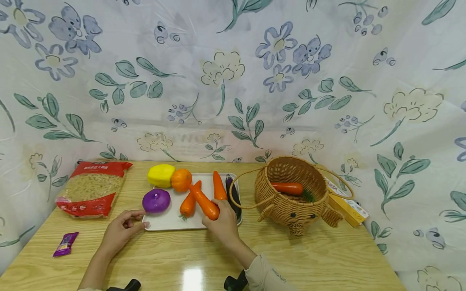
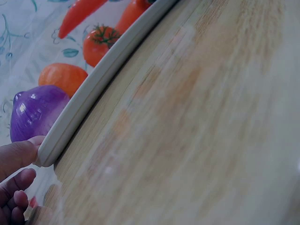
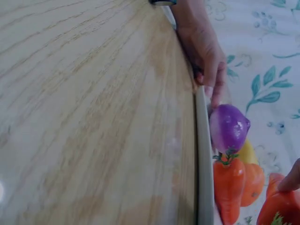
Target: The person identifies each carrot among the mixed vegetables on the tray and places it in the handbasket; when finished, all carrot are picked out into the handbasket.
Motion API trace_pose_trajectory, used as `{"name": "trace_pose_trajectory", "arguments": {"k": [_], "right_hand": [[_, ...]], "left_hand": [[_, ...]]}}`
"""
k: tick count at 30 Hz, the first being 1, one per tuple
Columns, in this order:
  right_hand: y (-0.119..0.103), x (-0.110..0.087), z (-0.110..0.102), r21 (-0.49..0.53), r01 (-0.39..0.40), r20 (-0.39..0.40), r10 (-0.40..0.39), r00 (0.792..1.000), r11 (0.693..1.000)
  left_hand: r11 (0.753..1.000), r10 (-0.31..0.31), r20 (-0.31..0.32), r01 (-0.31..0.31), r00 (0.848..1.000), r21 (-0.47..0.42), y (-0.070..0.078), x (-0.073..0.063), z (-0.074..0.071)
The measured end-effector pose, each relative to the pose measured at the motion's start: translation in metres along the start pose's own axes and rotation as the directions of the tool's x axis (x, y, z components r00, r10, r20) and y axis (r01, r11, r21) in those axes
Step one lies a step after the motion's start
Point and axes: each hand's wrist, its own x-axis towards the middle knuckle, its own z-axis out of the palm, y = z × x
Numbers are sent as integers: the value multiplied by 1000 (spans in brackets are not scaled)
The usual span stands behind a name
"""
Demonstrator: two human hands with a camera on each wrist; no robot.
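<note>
My right hand [image 1: 222,222] grips an orange carrot [image 1: 205,203] by its thick end, above the white tray [image 1: 160,221]; its narrow end crosses a second carrot [image 1: 188,204]. A third carrot [image 1: 219,185] and a dark eggplant [image 1: 234,196] lie just beyond the fingers. At the tray's front left corner, my left hand [image 1: 121,230] pinches the rim, its thumb plain in the left wrist view. Close to that hand is a purple onion [image 1: 156,201]. Behind it sit a yellow lemon-like fruit [image 1: 161,175] and an orange [image 1: 181,180].
To the tray's right stands a wicker basket [image 1: 291,210] with a looped handle on each side and a carrot [image 1: 287,187] inside. A yellow box [image 1: 346,204] lies behind it. At left are a red bag of pasta [image 1: 92,188] and a small purple packet [image 1: 66,244].
</note>
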Motion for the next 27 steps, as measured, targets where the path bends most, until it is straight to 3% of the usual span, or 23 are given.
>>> {"name": "trace_pose_trajectory", "arguments": {"k": [9,14,19,27], "right_hand": [[3,5,-29,62,94,153,-102,983,994],[7,8,-48,97,142,256,-162,953,985],[10,9,-69,154,138,357,-185,915,978],[9,12,-102,112,180,443,-211,871,977]], "left_hand": [[1000,12,3,-12,1000,4,0,1,0],[1000,7,4,-7,1000,3,1,1,1],[1000,11,0,-11,1000,4,0,1,1],[1000,7,-6,-6,1000,23,-2,1,1]]}}
